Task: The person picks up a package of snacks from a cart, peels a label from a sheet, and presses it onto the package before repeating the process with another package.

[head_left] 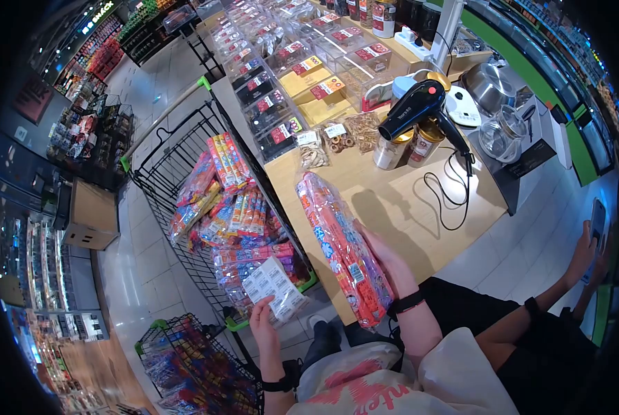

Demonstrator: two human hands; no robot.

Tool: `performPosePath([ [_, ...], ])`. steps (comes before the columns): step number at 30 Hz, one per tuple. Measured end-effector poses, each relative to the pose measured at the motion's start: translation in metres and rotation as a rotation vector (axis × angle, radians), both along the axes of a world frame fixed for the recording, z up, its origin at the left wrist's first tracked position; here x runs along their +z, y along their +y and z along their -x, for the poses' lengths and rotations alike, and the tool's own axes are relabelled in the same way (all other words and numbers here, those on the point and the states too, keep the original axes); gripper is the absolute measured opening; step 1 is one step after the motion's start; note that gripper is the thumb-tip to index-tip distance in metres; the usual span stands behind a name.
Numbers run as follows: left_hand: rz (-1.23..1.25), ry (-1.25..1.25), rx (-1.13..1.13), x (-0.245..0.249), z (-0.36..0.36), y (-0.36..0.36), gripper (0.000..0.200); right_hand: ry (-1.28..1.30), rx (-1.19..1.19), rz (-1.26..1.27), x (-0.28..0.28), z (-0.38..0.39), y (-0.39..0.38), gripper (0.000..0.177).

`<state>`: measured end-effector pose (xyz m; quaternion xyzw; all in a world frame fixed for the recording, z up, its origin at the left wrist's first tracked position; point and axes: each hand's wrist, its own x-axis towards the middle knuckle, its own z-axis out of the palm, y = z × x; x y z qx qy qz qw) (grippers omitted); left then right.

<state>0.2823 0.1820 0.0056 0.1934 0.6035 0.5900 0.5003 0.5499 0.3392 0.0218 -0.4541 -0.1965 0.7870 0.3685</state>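
Observation:
My left hand [260, 316] pinches the lower left edge of a sheet of printed barcode labels [273, 287], which hangs over the front of the shopping cart. My right hand [382, 250] grips the right side of a long pink, red and blue plastic-wrapped snack package [344, 249]; some of its fingers are hidden behind it. The package stands tilted over the front edge of the wooden table [420, 238]. Similar colorful packages [244, 211] are heaped in the cart to the left.
A black hair dryer [420, 111] rests on jars, its cord [444, 204] looped on the table. Small snack bags [337, 138] and clear display bins [323, 90] line the back. A second basket [192, 366] stands lower left. At right, another person's hand [584, 249] holds a phone [598, 220].

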Motion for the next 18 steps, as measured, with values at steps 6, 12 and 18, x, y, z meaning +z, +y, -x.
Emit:
performPosePath([
  [6, 0.019, -0.020, 0.001, -0.001, 0.003, -0.006, 0.020, -0.027, -0.009, -0.006, 0.016, 0.005, -0.002, 0.057],
  [12, 0.016, -0.004, -0.017, 0.005, 0.002, -0.007, 0.021, 0.038, -0.008, 0.031, 0.013, 0.006, -0.002, 0.055],
  [18, 0.021, 0.034, -0.043, 0.004, 0.005, -0.011, 0.021, 0.097, -0.043, 0.006, 0.002, 0.006, -0.001, 0.055],
])
